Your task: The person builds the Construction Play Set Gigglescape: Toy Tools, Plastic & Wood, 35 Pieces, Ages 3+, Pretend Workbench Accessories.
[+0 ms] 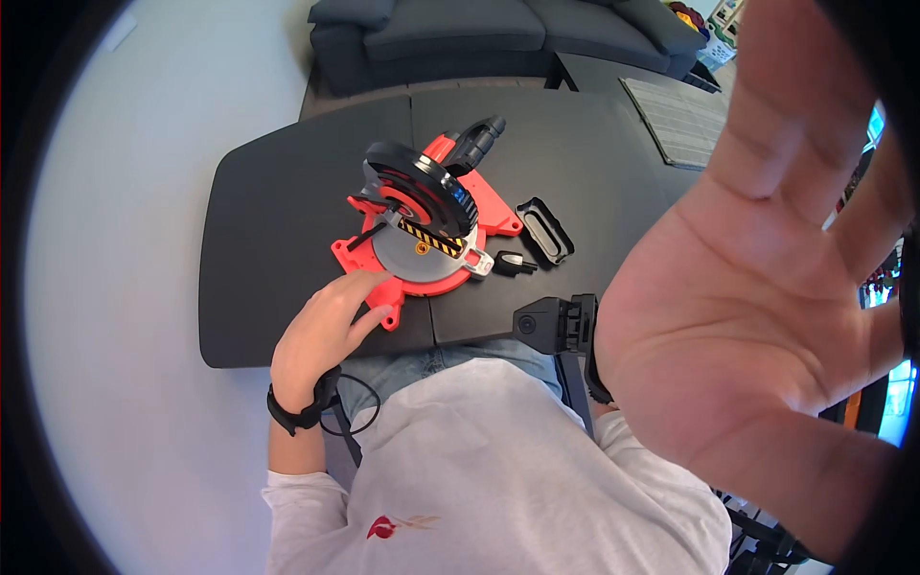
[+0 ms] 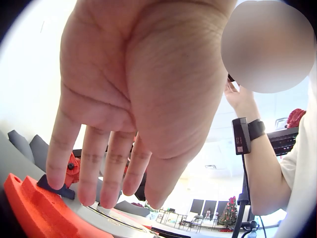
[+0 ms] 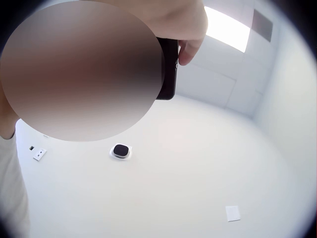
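A red and grey miter saw (image 1: 402, 278) with a black round blade guard (image 1: 422, 187) stands on the dark table. My left hand (image 1: 331, 311) reaches to its near-left corner, fingers loosely extended over the red base. In the left wrist view, the left palm (image 2: 143, 84) faces the camera and the straight fingers hang by the red base (image 2: 37, 213). Large and close to the head camera, my right hand (image 1: 757, 307) is raised with its palm showing. In the right wrist view a fingertip (image 3: 189, 52) touches the edge of a black device (image 3: 169, 69) at head height.
Right of the saw lie a small black part (image 1: 516, 264) and a hollow black oblong piece (image 1: 545, 233). A grey mat (image 1: 676, 120) lies on the dark table (image 1: 278, 220) at the far right. Beyond stands a dark sofa (image 1: 450, 29); a white wall (image 1: 144, 287) runs along the left.
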A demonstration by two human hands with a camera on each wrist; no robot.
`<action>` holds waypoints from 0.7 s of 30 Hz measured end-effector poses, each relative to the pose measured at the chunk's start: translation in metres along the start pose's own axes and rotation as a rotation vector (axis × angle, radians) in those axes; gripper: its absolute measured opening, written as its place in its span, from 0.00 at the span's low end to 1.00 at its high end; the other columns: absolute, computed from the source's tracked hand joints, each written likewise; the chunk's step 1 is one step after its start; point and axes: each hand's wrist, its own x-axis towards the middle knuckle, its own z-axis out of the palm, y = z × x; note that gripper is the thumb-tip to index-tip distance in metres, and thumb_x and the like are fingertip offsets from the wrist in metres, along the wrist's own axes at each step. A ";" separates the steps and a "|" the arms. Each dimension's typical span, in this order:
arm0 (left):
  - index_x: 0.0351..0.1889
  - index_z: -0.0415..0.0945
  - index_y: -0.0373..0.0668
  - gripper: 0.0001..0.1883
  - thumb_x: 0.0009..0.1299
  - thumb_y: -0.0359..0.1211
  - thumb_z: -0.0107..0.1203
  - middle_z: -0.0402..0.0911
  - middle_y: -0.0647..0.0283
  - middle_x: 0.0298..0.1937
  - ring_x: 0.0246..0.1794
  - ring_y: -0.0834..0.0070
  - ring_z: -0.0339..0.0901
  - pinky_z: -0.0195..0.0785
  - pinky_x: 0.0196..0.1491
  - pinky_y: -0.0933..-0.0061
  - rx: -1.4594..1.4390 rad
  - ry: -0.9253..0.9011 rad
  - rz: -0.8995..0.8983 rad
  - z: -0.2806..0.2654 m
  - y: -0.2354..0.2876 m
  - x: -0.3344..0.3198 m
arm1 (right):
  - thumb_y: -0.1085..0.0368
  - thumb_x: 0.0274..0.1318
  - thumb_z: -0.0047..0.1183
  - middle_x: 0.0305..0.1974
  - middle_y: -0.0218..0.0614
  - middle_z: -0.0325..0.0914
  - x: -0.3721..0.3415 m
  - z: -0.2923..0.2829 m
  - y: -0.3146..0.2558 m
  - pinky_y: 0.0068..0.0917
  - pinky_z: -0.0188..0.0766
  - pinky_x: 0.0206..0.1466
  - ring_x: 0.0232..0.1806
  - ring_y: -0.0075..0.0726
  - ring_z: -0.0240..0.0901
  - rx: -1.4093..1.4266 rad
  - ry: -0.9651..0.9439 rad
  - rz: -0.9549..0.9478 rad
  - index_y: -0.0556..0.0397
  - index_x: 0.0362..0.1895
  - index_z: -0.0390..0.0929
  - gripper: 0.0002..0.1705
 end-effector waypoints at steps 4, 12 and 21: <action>0.64 0.81 0.35 0.21 0.75 0.32 0.66 0.87 0.46 0.56 0.55 0.44 0.84 0.78 0.58 0.54 0.005 0.032 0.035 0.000 -0.004 -0.002 | 0.70 0.63 0.66 0.43 0.48 0.84 0.001 0.001 0.000 0.36 0.79 0.41 0.39 0.40 0.81 0.007 0.002 -0.008 0.61 0.50 0.82 0.13; 0.64 0.81 0.36 0.21 0.75 0.32 0.67 0.87 0.46 0.56 0.55 0.44 0.85 0.78 0.58 0.54 -0.001 0.035 0.028 -0.001 -0.003 -0.004 | 0.70 0.64 0.65 0.43 0.49 0.84 0.003 0.001 -0.003 0.37 0.79 0.42 0.39 0.41 0.81 0.001 -0.012 0.017 0.61 0.50 0.82 0.13; 0.64 0.81 0.36 0.21 0.75 0.32 0.66 0.87 0.46 0.57 0.56 0.44 0.85 0.78 0.58 0.53 0.026 0.034 0.028 -0.001 -0.005 -0.004 | 0.69 0.66 0.63 0.44 0.49 0.84 0.003 0.000 -0.003 0.38 0.80 0.43 0.40 0.42 0.81 0.000 -0.015 0.024 0.60 0.51 0.81 0.12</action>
